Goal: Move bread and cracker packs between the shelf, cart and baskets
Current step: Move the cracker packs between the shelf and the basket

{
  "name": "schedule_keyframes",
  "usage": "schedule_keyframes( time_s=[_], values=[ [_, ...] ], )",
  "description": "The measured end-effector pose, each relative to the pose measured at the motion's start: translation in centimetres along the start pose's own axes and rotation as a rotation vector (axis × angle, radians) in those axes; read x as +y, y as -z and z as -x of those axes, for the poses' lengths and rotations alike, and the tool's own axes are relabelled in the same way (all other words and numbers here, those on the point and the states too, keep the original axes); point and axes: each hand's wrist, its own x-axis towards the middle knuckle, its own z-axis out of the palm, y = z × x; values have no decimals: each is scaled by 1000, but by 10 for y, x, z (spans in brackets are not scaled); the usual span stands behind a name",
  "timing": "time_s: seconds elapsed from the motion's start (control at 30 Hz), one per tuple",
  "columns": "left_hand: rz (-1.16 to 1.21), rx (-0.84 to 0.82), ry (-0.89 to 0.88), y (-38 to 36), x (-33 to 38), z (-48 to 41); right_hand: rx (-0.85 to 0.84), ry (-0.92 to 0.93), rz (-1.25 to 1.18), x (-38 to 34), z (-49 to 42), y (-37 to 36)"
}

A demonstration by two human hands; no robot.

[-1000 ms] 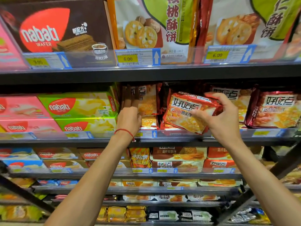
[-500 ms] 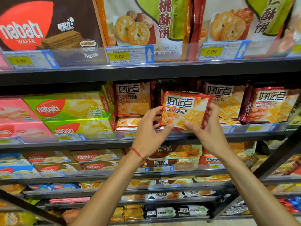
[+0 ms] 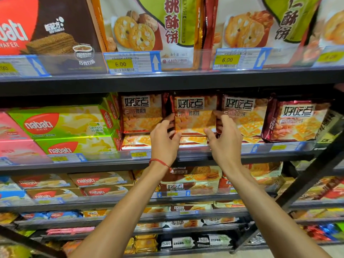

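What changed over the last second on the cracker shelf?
The cracker pack went from tilted in front of the row to upright in its slot. The left hand left the neighbouring pack and joined the right hand; both grip the moved pack's sides. Other packs stayed put.

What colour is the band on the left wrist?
Red; the band shows best in the head view.

Red-and-orange cracker pack; green-yellow wafer box; red wrist string.
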Motion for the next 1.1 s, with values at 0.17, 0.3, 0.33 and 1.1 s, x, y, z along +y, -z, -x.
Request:
schedule_keyframes(
  time_s=[0.17, 0.3, 0.33, 1.1],
  values=[
    [-70, 62, 8, -7, -6, -5, 23, 87, 116, -2, 1, -5],
    [-126, 73, 12, -10, -9, -7, -21, 68, 144, -11, 4, -7],
    [-131, 71, 10, -10, -9, -7, -23, 63, 136, -11, 4, -8],
    [-495, 50, -8, -11, 16, 19, -441, 176, 28, 15, 17, 30]
  ],
)
